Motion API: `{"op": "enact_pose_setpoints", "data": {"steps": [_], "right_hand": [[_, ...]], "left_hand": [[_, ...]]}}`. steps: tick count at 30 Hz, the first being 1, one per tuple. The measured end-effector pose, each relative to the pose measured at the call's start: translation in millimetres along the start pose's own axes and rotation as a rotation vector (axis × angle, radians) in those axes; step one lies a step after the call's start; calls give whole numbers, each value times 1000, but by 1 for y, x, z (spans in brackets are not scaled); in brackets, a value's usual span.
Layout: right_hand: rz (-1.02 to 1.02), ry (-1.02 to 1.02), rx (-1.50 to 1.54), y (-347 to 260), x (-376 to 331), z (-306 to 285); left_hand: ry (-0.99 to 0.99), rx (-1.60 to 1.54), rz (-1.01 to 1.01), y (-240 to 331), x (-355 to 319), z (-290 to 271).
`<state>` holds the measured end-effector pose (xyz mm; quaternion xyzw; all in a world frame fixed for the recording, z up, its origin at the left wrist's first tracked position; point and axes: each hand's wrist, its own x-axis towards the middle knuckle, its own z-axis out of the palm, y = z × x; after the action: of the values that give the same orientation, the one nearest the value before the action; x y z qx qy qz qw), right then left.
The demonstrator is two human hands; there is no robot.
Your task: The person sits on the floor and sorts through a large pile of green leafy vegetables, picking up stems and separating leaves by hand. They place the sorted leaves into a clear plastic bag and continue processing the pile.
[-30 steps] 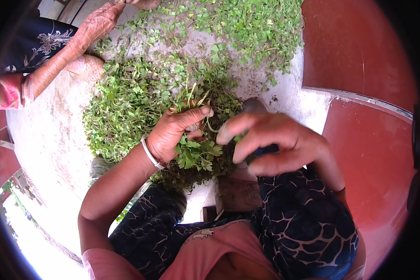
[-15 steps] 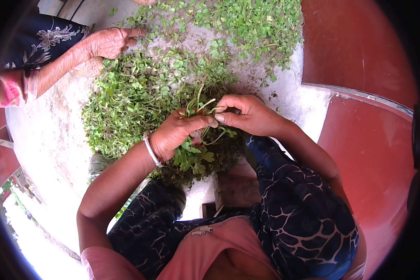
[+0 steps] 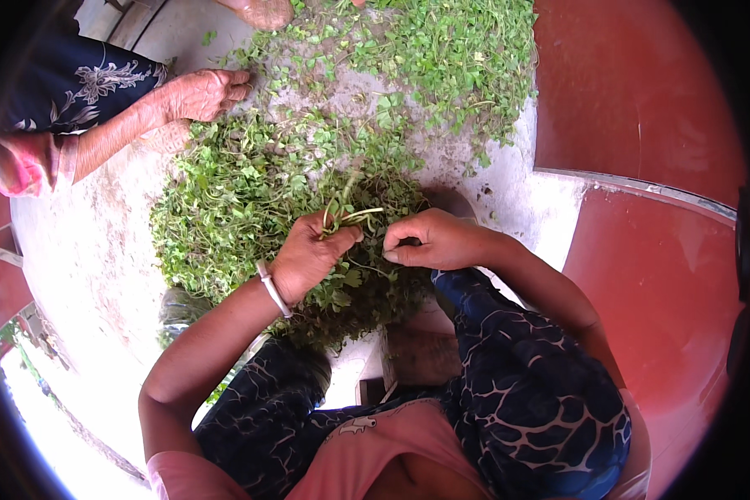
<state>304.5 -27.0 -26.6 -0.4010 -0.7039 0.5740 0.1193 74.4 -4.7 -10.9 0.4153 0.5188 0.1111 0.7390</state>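
My left hand, with a white bangle at its wrist, is closed around a small bunch of leafy green herb stems. The pale stem ends stick out above the thumb toward the right. Just right of those ends is my right hand, apart from the left, its thumb and forefinger pinched together. Whether something thin is between those fingertips I cannot make out. Under and beyond both hands spreads a heap of cut leafy greens, reaching down to between my knees.
A co-worker's hand rests at the heap's far left edge. More greens are strewn over the grey floor at the far side. A bare foot shows at the top. Red panels stand along the right, and a wooden stool part sits between my legs.
My right hand has come away from the stems, moving slightly down and right. My left hand still holds the bunch, now a little farther left. The co-worker's pointing finger has curled in.
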Motion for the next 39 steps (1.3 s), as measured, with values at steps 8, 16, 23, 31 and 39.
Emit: {"op": "enact_pose_setpoints", "data": {"steps": [8,16,23,31,39], "right_hand": [[-32,586,-835,28,66,-57],[29,596,-1050,51,89,-65],[79,576,3,4,50,-48],[55,295,438,-16,39,-1],[41,354,751,0,32,26]], "left_hand": [[-252,-73,7,0,-1,-9],[-81,-365,-105,3,0,-11],[134,-402,-49,10,1,-11],[193,-445,44,25,7,12],[209,-536,9,19,11,25]]}}
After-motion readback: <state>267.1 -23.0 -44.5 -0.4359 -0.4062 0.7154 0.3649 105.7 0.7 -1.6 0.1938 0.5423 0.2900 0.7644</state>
